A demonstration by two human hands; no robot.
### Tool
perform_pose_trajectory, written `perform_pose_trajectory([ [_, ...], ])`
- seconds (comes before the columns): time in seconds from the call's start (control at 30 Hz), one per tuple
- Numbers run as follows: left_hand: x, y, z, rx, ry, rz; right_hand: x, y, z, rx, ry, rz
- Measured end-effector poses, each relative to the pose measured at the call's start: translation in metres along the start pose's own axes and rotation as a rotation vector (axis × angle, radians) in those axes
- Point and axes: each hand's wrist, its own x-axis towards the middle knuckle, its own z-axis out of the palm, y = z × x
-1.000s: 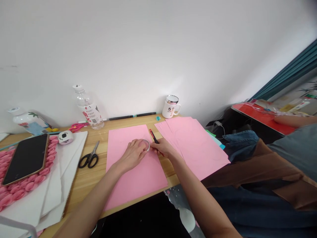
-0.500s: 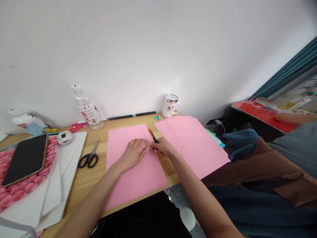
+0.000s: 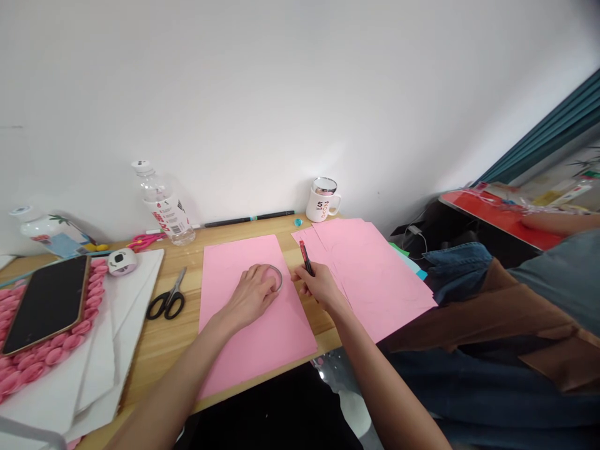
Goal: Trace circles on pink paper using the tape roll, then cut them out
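A pink sheet of paper (image 3: pixel 253 350) lies in front of me on the wooden table. My left hand (image 3: pixel 252 294) rests on it with bent fingers, holding down a thin silvery ring (image 3: pixel 280 275) that partly disappears under the fingers. Just off the sheet's right edge, my right hand (image 3: pixel 320 286) is closed around a red and black pen (image 3: pixel 305 257), which leans with its red end up. The pen's lower end is hidden by the hand. More pink sheets (image 3: pixel 375 281) with faint curved lines are spread to the right of this hand.
Black-handled scissors (image 3: pixel 167 301) lie left of the sheet. Farther left are a phone (image 3: pixel 49 300) on pink bumpy material and white boards (image 3: pixel 105 387). A plastic bottle (image 3: pixel 166 209) and a white mug (image 3: pixel 321 201) stand by the wall. At right sits another person (image 3: pixel 553 294).
My right hand has moved right, away from the ring, and carries the pen with it. The left hand stays on the ring at nearly the same spot.
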Motion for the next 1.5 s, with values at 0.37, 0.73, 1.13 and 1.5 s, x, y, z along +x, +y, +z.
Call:
perform_pose_trajectory([
  [0.37,-0.007,-0.011,0.012,-0.043,0.084,0.000,-0.026,0.010,0.005,0.258,0.192,-0.058],
  [0.73,-0.009,-0.020,0.018,-0.013,0.139,0.015,-0.067,0.026,0.022,0.226,-0.073,-0.272],
  [1.13,-0.004,-0.014,0.010,-0.036,0.129,0.015,-0.065,0.031,0.017,0.346,-0.077,-0.234],
  [1.5,-0.003,-0.016,0.011,-0.038,0.168,0.027,-0.064,0.033,0.017,0.353,-0.056,-0.264],
])
